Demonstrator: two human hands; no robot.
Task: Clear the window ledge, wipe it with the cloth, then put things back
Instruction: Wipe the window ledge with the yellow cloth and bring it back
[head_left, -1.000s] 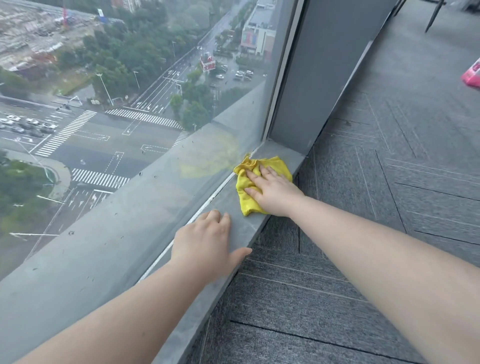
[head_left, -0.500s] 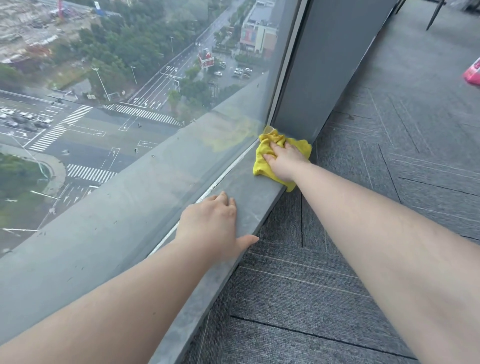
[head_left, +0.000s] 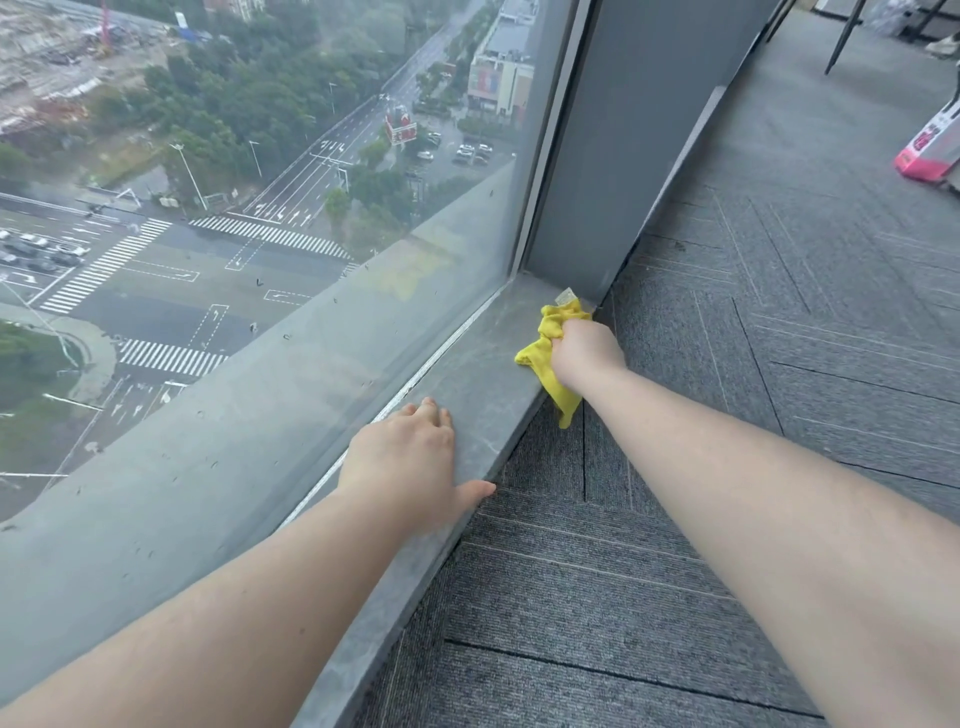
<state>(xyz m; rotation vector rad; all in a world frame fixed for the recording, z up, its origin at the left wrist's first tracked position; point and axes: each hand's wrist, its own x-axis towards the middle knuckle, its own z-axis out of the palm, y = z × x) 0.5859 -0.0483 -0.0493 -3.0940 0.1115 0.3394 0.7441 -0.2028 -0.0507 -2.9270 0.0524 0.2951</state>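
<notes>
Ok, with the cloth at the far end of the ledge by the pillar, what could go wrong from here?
1. The yellow cloth is bunched in the right hand and partly hangs over the ledge edge, so the corner by the pillar and the strip along the glass may go unwiped.
2. The left hand is pressed flat on the ledge, so it may leave marks there.

I have only the one head view, a wide-angle worn camera looking forward and down from close above the window ledge (head_left: 467, 374), facing along it toward the grey pillar (head_left: 623, 145), window glass (head_left: 260, 208) left, carpet floor (head_left: 753, 364) right.
</notes>
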